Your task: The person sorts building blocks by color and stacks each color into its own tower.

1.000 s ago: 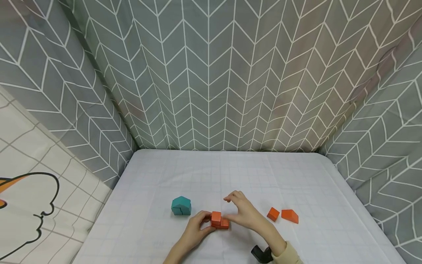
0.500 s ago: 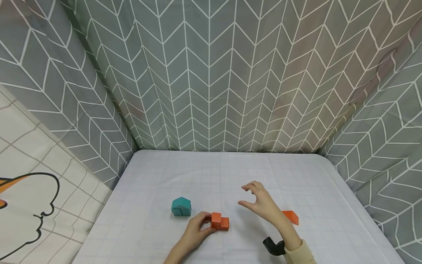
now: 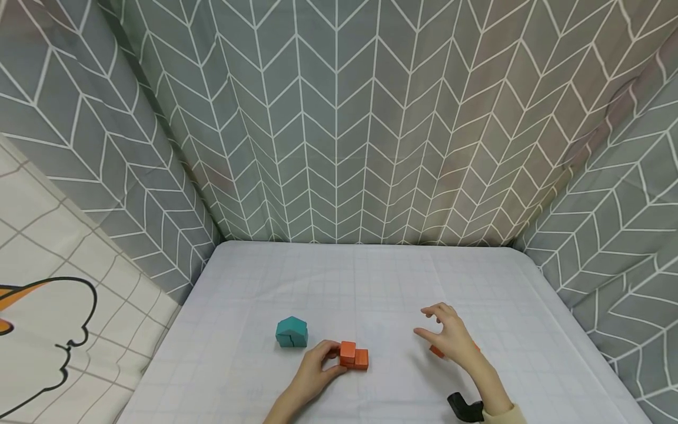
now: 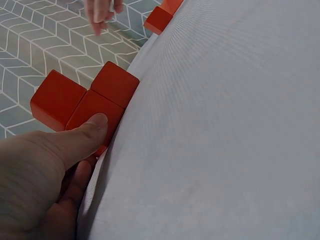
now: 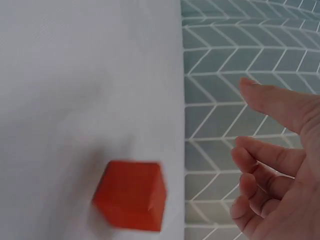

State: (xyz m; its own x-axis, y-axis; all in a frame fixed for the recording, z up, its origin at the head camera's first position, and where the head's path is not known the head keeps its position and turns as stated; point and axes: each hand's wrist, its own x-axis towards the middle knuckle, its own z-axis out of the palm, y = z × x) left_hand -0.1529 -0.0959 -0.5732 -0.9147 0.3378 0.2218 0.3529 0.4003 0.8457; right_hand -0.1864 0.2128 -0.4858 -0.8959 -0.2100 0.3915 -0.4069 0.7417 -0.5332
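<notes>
My left hand (image 3: 312, 371) grips an L-shaped group of orange blocks (image 3: 361, 360) on the table, one cube stacked over the left end. Seen from the left wrist, the thumb (image 4: 92, 131) lies on the corner block, with fingers curled behind it; an upper cube (image 4: 57, 97) and a side cube (image 4: 116, 82) adjoin that block. Over to the right, my right hand (image 3: 452, 337) hovers with thumb and fingers spread, holding nothing. Just below it is a loose orange cube (image 3: 436, 351), plain in the right wrist view as a red-orange cube (image 5: 131, 196).
A teal house-shaped block group (image 3: 292, 331) stands left of the left hand. Another orange block (image 4: 172, 5) lies beyond the loose cube, mostly hidden by the right hand in the head view. A black wrist mount (image 3: 466, 407) is on the right arm. Patterned curtains (image 3: 335, 129) surround the white table (image 3: 254, 282).
My right hand has moved away from the orange block group, rightward to over the loose cube. My left hand and its blocks have stayed in place.
</notes>
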